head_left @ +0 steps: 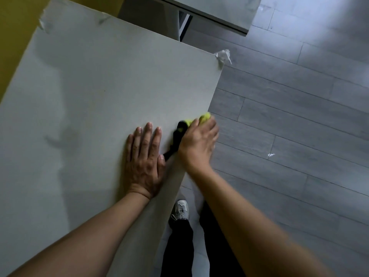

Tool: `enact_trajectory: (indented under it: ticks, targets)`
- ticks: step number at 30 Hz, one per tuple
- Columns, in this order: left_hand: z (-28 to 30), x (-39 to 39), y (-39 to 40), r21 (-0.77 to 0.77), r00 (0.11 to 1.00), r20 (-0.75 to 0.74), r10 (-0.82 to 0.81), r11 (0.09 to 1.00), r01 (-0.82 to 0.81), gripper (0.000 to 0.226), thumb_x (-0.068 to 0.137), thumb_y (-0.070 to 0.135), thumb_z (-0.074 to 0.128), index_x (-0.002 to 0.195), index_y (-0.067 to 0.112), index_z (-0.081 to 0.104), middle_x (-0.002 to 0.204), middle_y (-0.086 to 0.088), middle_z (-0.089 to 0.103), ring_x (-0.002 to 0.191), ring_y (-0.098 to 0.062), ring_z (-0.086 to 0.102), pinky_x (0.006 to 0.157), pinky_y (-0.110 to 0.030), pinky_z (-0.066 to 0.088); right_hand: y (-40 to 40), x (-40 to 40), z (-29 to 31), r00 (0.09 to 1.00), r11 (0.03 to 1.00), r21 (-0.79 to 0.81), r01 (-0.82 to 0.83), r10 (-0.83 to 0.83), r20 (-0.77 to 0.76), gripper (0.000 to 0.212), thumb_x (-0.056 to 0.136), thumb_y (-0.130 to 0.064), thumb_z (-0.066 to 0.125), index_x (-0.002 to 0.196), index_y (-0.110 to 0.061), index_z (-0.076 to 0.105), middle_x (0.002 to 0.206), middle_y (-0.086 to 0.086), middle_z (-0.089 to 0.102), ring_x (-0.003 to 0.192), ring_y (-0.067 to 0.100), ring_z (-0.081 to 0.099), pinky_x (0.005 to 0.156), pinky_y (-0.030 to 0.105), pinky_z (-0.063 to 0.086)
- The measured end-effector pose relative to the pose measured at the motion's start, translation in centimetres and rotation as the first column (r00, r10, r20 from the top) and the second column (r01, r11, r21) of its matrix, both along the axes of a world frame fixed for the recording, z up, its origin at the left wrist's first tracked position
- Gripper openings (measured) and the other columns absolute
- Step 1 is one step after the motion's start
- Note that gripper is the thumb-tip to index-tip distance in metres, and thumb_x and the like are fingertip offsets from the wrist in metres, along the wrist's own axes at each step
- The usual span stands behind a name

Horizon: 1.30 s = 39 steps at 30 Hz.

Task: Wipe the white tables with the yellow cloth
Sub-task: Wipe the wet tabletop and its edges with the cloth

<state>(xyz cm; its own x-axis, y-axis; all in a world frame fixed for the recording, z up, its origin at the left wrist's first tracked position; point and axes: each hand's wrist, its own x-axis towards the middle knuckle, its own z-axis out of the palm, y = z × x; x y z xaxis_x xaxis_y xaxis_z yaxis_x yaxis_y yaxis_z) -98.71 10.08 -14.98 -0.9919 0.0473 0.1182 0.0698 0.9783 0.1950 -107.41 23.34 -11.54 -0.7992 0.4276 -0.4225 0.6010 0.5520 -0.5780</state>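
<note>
Two hands on a white table [89,92], grey floor [289,116] beside it, one shoe [180,209] below, tape [222,55] on the far corner, left hand [144,158] spread flat, right hand [198,143] gripping a yellow and black cloth [184,126] at the table's edge

A bright yellow-green cloth with a black part [201,118] is seen on the plain white table top [103,92]. Grey wood-grain plank flooring [299,116] (streaked paler in places), a mustard-yellow wall [16,37], black trousers [179,246] and a white-grey laced sneaker [180,210] are shown.
</note>
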Motion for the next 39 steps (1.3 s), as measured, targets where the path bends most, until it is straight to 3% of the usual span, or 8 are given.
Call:
enact_trajectory:
  ticks: [5,8,12,19,22,31,36,39]
  targets:
    - [0.1,0.0,0.1,0.029,1.0,-0.003,0.006,1.0,-0.006,0.063,0.102,0.033,0.029,0.161,0.01,0.038,0.169,-0.013,0.029,0.158,-0.035,0.025,0.127,-0.057,0.021,2.4,-12.5,-0.2,0.996,0.996,0.041,0.082,-0.081,-0.033,0.042,0.107,-0.039,0.03,0.137,-0.011,0.038,0.138,0.013,0.044,0.126,0.031,0.044,0.103,0.047,0.039]
    - [0.0,0.0,0.1,0.037,1.0,-0.014,0.012,0.999,-0.012,0.063,0.102,0.033,0.029,0.16,0.011,0.038,0.169,-0.012,0.031,0.157,-0.034,0.026,0.127,-0.057,0.022,2.9,-15.0,-0.1,0.995,0.993,0.094,0.077,-0.07,-0.067,0.042,0.108,-0.037,0.029,0.139,-0.011,0.037,0.138,0.012,0.044,0.124,0.03,0.045,0.101,0.045,0.039]
    - [-0.1,0.1,0.1,0.047,0.999,-0.032,0.014,0.999,-0.012,0.062,0.102,0.032,0.03,0.16,0.012,0.041,0.168,-0.012,0.033,0.156,-0.035,0.029,0.127,-0.055,0.021,2.0,-10.0,-0.7,0.992,0.997,0.037,0.063,-0.059,-0.109,0.042,0.107,-0.039,0.029,0.138,-0.011,0.038,0.14,0.013,0.043,0.125,0.031,0.044,0.103,0.047,0.037]
    - [-0.6,0.1,-0.2,0.084,0.996,-0.089,-0.002,0.996,0.01,0.06,0.104,0.033,0.029,0.156,0.009,0.046,0.165,-0.016,0.039,0.153,-0.038,0.035,0.126,-0.055,0.024,-2.1,10.3,-1.2,0.997,0.999,0.02,-0.034,0.035,-0.068,0.047,0.105,-0.043,0.028,0.142,-0.015,0.034,0.133,0.011,0.045,0.117,0.029,0.044,0.101,0.047,0.039]
    - [-0.7,-0.1,-0.2,0.097,0.996,-0.091,-0.006,0.995,0.015,0.06,0.104,0.032,0.03,0.156,0.008,0.047,0.164,-0.017,0.04,0.152,-0.039,0.036,0.126,-0.056,0.024,-1.8,9.2,-0.9,0.999,0.999,0.022,-0.029,0.03,-0.022,0.043,0.106,-0.042,0.029,0.137,-0.013,0.036,0.134,0.013,0.045,0.121,0.031,0.044,0.101,0.048,0.038]
    - [-0.3,0.1,-0.1,0.147,0.998,-0.066,0.014,0.989,-0.004,0.059,0.102,0.032,0.031,0.153,0.009,0.051,0.162,-0.018,0.043,0.151,-0.04,0.038,0.126,-0.054,0.024,0.9,-7.2,-0.7,0.991,0.99,0.078,0.115,-0.109,-0.078,0.04,0.107,-0.038,0.029,0.136,-0.012,0.039,0.141,0.013,0.045,0.128,0.033,0.045,0.102,0.047,0.038]
    - [0.9,2.0,-1.0,0.248,0.999,0.006,-0.039,0.968,0.037,0.056,0.1,0.028,0.034,0.145,0.001,0.055,0.154,-0.028,0.044,0.146,-0.045,0.039,0.128,-0.052,0.02,-0.1,-2.3,-1.0,0.991,0.995,0.07,0.069,-0.061,-0.117,0.041,0.107,-0.039,0.03,0.137,-0.012,0.038,0.14,0.014,0.043,0.127,0.034,0.043,0.104,0.05,0.037]
    - [1.5,8.4,-2.5,0.174,0.996,0.044,-0.073,0.983,0.064,0.054,0.101,0.022,0.038,0.149,0.003,0.052,0.157,-0.024,0.044,0.148,-0.042,0.039,0.127,-0.053,0.023,-1.4,4.4,-1.1,0.992,0.998,0.04,0.051,-0.046,-0.122,0.045,0.107,-0.04,0.03,0.141,-0.011,0.036,0.14,0.016,0.042,0.128,0.035,0.04,0.107,0.049,0.033]
